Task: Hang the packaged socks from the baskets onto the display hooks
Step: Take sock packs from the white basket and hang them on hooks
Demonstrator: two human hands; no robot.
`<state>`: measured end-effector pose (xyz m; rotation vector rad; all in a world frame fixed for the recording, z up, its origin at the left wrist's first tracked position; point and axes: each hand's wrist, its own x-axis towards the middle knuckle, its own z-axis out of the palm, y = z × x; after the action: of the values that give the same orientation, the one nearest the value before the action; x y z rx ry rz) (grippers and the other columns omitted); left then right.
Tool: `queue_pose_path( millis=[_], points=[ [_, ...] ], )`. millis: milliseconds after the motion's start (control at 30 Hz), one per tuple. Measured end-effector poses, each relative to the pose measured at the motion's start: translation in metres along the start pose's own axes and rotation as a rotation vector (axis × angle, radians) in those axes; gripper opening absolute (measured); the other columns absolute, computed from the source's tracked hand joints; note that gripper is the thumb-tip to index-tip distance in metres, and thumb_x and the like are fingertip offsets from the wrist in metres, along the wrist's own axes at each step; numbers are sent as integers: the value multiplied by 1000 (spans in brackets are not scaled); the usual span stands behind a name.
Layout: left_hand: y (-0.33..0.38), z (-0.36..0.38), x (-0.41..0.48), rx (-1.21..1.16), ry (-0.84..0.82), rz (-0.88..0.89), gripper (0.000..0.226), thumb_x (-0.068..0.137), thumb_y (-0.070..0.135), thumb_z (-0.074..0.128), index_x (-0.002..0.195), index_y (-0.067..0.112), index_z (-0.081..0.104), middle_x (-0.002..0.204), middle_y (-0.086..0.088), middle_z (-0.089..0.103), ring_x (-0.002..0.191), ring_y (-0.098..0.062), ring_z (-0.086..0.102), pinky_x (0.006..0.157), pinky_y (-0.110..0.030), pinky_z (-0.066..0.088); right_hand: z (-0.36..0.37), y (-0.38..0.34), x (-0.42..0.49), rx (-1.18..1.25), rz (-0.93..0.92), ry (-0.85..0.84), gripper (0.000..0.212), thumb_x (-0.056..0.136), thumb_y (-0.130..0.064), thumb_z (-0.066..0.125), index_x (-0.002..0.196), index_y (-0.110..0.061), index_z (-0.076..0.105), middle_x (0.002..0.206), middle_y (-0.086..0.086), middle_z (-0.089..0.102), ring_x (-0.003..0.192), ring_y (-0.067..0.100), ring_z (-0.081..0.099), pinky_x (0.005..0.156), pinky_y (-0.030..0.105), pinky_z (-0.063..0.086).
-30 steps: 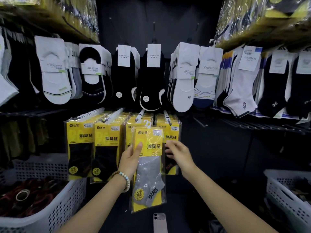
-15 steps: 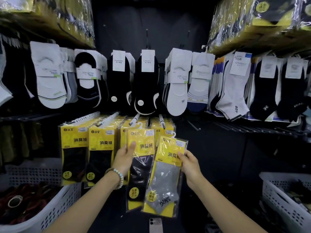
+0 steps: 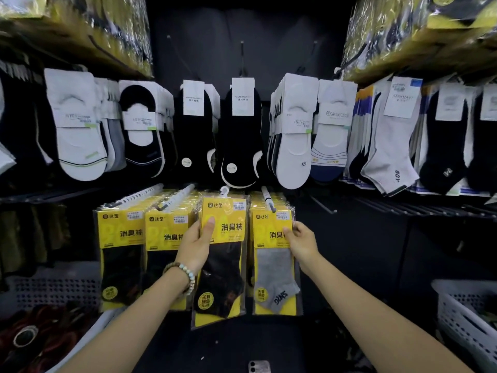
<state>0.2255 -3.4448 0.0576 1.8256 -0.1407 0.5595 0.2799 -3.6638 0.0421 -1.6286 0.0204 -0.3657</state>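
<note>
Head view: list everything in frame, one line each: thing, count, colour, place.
black-sock pack: one, yellow card, third from left in the yellow row.
grey-sock pack: one, yellow card, front of rightmost stack.
other yellow packs: two stacks, black socks, left of the held pack.
display hooks: three clearly seen, white, above the packs.
loose socks: many, white, black, grey, upper row.
baskets: two, white, lower left and lower right.
phone: one, pale, bottom centre.
bracelet: one, brown and pale beads, left wrist.
left hand: grips black-sock pack.
right hand: pinches grey-sock pack's right edge.
</note>
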Motion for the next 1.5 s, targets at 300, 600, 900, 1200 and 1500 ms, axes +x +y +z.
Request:
queue_pose_path(
  millis=[300,600,900,1200,1500],
  points=[
    [-13,10,-14,-64,-38,-70,19,93,45,43,85,34,56,87,20,59,80,9,51,63,-9,34,-12,23,-14,-3,125,264,21,83,-20,73,79,-11,55,78,5,56,75,18,53,70,31,50],
    [-2,54,-45,-171,-159,-127,14,93,42,45,101,38,57,90,25,59,77,15,54,58,-4,41,-9,-11,-74,164,49,-222,25,93,-32,57,109,-14,64,102,3,73,94,14,69,84,28,55],
    [2,76,-45,-179,-253,-174,33,93,36,49,125,26,50,100,19,56,98,-2,55,88,-24,47,-34,-8,-71,166,40,22,15,96,-17,53,108,-12,63,95,0,70,84,10,67,66,20,54],
    [2,84,-24,-175,-236,-190,46,94,38,46,138,28,38,132,2,50,121,-18,49,106,-44,37,-26,-27,-30,89,-7,20,12,95,-16,55,103,-10,63,99,10,69,90,24,66,87,42,54],
    [-19,83,-5,-184,-177,-196,47,94,31,50,139,28,37,135,2,50,123,-15,46,104,-36,38,-3,-3,-8,95,-5,22,19,95,-17,56,109,-7,64,101,8,70,96,23,66,86,36,55]
  ],
)
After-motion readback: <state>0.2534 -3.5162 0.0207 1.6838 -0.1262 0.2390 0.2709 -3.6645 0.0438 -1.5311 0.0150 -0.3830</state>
